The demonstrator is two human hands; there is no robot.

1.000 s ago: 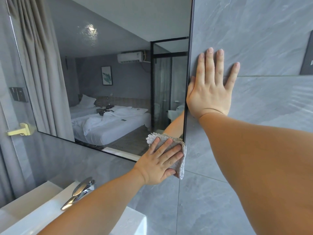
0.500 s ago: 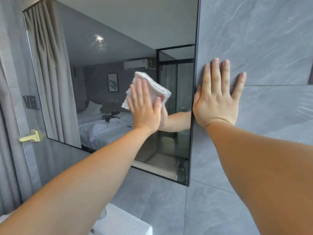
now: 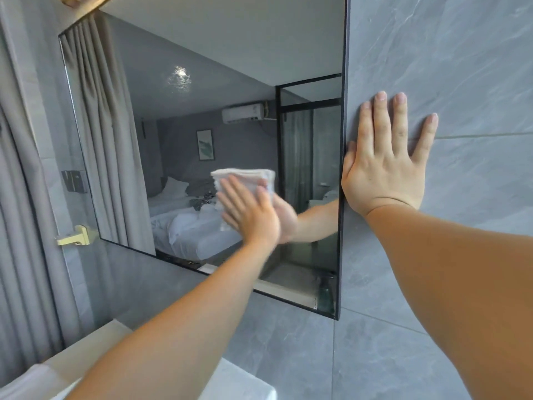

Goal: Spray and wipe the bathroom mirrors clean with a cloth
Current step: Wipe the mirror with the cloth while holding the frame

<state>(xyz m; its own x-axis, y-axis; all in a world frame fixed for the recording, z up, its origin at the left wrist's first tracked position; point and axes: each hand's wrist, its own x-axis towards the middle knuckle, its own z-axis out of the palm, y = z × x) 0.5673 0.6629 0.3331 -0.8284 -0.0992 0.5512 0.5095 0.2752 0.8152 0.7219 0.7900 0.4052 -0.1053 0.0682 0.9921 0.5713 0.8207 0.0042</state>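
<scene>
A large black-framed mirror (image 3: 178, 116) hangs on the grey tiled wall and reflects a bedroom. My left hand (image 3: 248, 215) presses a folded whitish cloth (image 3: 245, 177) flat against the glass in the mirror's lower middle; the hand looks blurred with motion. Its reflection and my forearm's reflection show just to its right. My right hand (image 3: 386, 166) lies flat with fingers spread on the wall tile, its thumb touching the mirror's right edge. No spray bottle is in view.
A white basin (image 3: 239, 382) sits below the mirror at the bottom. Grey curtains (image 3: 20, 226) hang at the left, with a brass fitting (image 3: 75, 236) and a small dark wall plate (image 3: 73, 181) beside them. Grey wall tiles (image 3: 461, 53) fill the right.
My left hand carried the cloth from the mirror's lower right corner up onto the glass, then down and left to the lower middle. My right hand stayed flat on the tile.
</scene>
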